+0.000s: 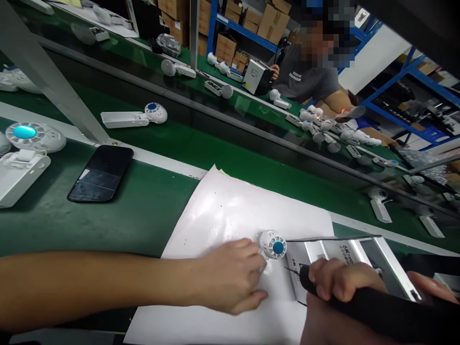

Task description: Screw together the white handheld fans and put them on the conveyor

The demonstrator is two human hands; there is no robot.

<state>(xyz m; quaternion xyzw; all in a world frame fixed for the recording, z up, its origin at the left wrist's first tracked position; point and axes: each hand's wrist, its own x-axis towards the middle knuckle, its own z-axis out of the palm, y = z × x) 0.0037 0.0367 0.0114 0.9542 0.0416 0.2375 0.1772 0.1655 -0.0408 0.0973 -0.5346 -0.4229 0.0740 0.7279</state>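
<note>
My left hand [233, 278] reaches in from the left over a white sheet [201, 249], fingers curled closed at a small white handheld fan [273, 244]. The fan's round head with a blue centre shows just beyond my knuckles; the rest of it is mostly hidden by the hand. My right hand [345, 280] is wrapped round a black electric screwdriver [373, 302]. Its thin bit points left, close beside the fan and apart from it. Behind the screwdriver sits a silver metal box [345, 251] with printed lettering, partly covered by my right hand.
A black phone [102, 173] lies on the green bench, with a white fan [28, 148] left of it. Another fan [134, 116] rests on the green belt [201, 139]. Across the line, a co-worker [305, 72] sits near a heap of white fans [334, 127].
</note>
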